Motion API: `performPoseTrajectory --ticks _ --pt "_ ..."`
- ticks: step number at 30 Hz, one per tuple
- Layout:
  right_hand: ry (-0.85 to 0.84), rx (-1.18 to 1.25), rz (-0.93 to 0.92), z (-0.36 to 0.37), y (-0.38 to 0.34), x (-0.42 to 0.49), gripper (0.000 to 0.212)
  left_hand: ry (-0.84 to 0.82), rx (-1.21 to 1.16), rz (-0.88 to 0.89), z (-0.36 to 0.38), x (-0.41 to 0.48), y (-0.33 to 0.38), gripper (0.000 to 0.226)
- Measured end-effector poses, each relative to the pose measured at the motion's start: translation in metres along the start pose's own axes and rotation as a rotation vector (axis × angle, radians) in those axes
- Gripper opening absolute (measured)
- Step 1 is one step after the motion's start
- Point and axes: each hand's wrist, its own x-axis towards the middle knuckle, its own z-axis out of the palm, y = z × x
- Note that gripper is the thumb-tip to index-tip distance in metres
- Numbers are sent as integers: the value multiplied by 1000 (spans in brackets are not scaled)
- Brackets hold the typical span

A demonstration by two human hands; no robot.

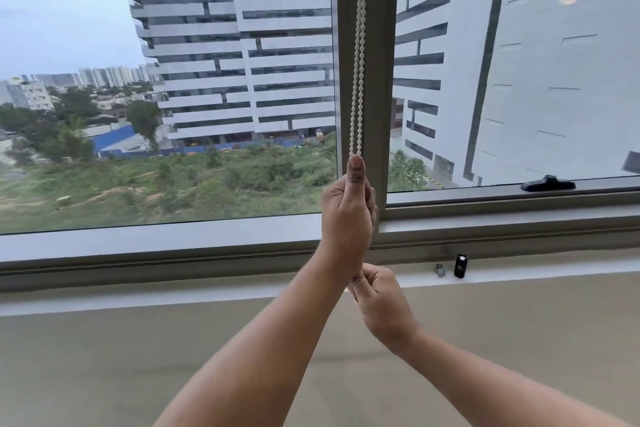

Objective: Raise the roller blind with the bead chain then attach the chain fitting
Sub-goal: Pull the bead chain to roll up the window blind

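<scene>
The bead chain (pixel 358 55) runs vertically above both hands, left hand (pixel 348 215) clamped on it higher, right hand (pixel 381 302) pinching it directly below.

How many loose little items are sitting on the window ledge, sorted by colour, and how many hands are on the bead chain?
Black items on the ledge: 1, the black fitting
Silver-grey items on the ledge: 1, the small metal piece
Hands on the bead chain: 2, the left hand above and the right hand below
Total: 2 ledge items and 2 hands
</scene>
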Motion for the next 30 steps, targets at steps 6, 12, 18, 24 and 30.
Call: performPoseTrajectory --ticks 6,12,18,24,30 --pt "-451 -1309 -316 -36 -26 15 34 15 101 -175 -30 -28 -42 59" --pt "-557 -893 28 -63 -70 60 24 43 132 -242 -38 -49 -61 49" --pt "-207 126 135 -67 -123 90 33 29 139 -273 -25 -63 -66 50" --pt "-267 658 252 -60 -130 92 45 26 137 -260 -23 -62 -64 47" --pt "-45 725 146 -47 -123 87 35 8 183 -218 -23 -57 -67 51"
